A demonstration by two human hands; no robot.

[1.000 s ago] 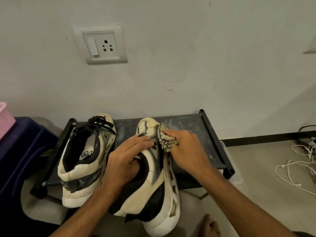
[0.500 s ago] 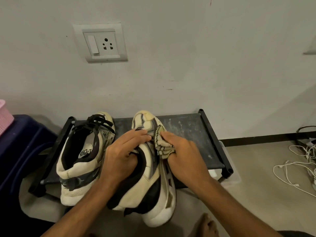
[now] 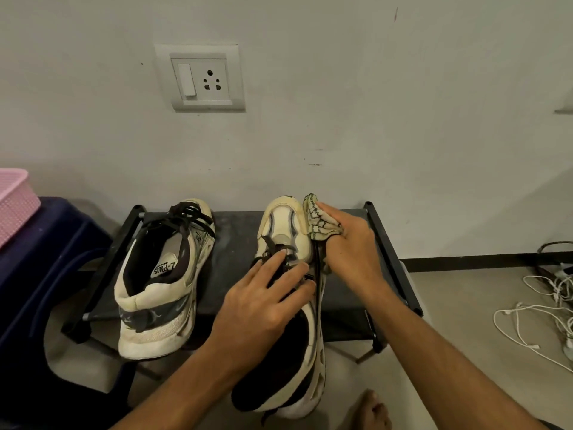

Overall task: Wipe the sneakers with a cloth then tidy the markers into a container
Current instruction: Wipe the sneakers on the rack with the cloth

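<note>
Left hand (image 3: pixel 263 308) flat, steadying the cream-and-black laced sneaker (image 3: pixel 283 218); right hand (image 3: pixel 353 252) grips the cream black-lined cloth (image 3: pixel 319 225); firm strokes along toe edge advised.

My left hand (image 3: pixel 266 302) lies flat on the laces of the cream sneaker (image 3: pixel 283 220); my right hand (image 3: pixel 348 246) grips a patterned cloth (image 3: pixel 319 223) against its toe. The second sneaker (image 3: pixel 161 274) sits on the black rack (image 3: pixel 235 234).

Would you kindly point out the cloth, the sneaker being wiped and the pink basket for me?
cloth (image 3: pixel 320 224), head view, on the patterned fold beside the toe.
sneaker being wiped (image 3: pixel 282 214), head view, on its cream toe cap.
pink basket (image 3: pixel 15 209), head view, on its side wall.
</note>
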